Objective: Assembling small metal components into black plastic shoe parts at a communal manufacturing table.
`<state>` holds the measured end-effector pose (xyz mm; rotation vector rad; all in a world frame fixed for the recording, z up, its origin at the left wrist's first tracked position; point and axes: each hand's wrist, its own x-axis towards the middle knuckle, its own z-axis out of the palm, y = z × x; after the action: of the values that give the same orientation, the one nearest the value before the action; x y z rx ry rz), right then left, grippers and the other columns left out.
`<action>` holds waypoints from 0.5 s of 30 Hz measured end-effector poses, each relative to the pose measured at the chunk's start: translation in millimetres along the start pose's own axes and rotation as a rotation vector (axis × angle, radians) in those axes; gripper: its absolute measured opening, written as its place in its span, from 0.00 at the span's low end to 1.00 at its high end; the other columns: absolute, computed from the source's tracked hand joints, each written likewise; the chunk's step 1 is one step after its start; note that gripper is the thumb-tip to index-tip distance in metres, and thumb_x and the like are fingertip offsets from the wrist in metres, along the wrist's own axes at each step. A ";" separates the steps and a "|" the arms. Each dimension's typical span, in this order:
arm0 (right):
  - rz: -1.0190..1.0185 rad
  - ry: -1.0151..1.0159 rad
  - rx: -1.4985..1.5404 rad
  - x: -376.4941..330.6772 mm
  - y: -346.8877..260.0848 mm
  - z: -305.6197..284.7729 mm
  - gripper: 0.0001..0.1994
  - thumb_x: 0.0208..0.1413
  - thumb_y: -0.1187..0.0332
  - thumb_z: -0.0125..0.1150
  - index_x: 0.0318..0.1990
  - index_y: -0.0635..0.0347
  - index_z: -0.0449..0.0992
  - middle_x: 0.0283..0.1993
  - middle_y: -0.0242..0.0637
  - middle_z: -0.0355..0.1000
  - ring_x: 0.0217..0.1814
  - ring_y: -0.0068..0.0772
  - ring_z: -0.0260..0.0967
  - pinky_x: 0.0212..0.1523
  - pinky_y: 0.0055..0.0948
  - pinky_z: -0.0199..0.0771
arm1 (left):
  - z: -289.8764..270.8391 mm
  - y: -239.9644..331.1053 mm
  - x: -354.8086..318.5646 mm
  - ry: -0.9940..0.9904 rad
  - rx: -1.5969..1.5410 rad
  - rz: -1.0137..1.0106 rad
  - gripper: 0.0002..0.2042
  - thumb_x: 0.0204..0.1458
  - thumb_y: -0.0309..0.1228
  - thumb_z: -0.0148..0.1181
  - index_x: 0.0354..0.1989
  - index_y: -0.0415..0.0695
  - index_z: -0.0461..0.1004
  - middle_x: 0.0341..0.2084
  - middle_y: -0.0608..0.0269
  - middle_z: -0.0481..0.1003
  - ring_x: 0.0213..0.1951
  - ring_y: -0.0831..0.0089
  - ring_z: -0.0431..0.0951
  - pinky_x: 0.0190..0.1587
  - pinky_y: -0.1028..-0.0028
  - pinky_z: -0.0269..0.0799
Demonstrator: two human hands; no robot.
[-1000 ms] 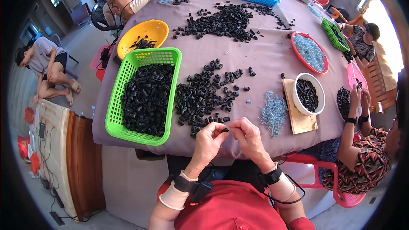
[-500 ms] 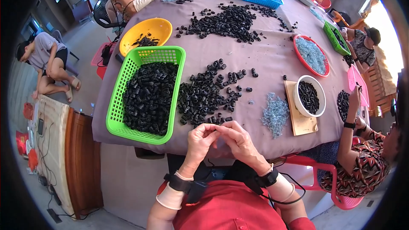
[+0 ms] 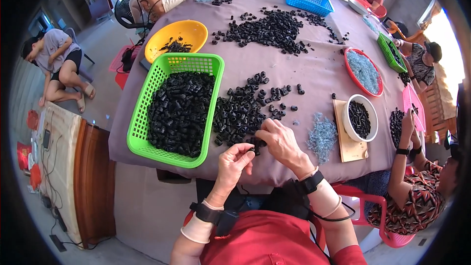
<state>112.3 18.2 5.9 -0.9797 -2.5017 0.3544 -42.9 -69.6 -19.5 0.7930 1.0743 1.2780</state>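
Pale-floored room (image 3: 142, 206), other people (image 3: 409, 186) seated round a long table under creased mauve cloth (image 3: 314, 78); green plastic mesh basket (image 3: 164, 157) at left and round white tub (image 3: 351, 131) at right likely flank the heap of short black plastic cylinders (image 3: 240, 110) for easy reach. Right hand (image 3: 281, 140) touches the heap's near edge, grip unclear; left hand (image 3: 233, 163), close but apart, pinches a small black piece (image 3: 251, 150) at the fingertips, probably for fine control.

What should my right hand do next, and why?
Probably pinch up one from the near edge of the pile of black pieces: the right hand is at that edge, while the left hand appears to hold a small dark part.
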 end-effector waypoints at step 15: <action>0.583 0.202 0.950 -38.2 -27.6 1.5 0.07 0.53 0.79 0.52 0.38 0.65 0.73 0.32 0.32 0.69 0.29 0.23 0.70 0.30 0.24 0.70 | 10.6 -4.3 2.3 -0.015 -0.155 -0.094 0.10 0.54 0.25 0.54 0.44 0.39 0.72 0.23 0.66 0.73 0.20 0.82 0.69 0.21 0.83 0.65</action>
<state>120.7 -28.2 3.8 -1.1757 -1.4874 1.3697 -31.6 -67.0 -20.3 0.6274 0.9767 1.2569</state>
